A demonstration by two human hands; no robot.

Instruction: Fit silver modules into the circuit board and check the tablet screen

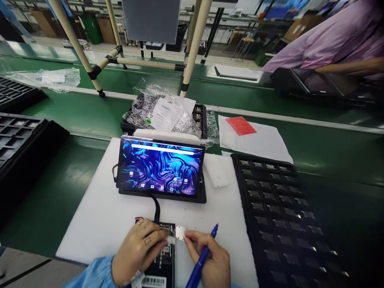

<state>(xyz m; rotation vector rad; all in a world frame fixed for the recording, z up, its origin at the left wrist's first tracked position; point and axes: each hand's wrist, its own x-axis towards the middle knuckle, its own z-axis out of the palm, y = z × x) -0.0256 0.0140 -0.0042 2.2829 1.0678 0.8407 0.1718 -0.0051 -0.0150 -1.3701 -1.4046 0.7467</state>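
The left hand (136, 252) pinches a pale strip (170, 240) above a black circuit board (169, 260) near the white mat's (90, 224) front edge, while the right hand (207, 256) holds a blue pen (211, 238) and fingers a small silver plate (180, 233).

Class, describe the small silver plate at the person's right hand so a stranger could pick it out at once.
On the white mat, below the lit tablet, a black cable leads to a black unit. At that unit's edge, the right hand pinches a small silver square plate, bright metal, unlike the blue pen in the same hand.
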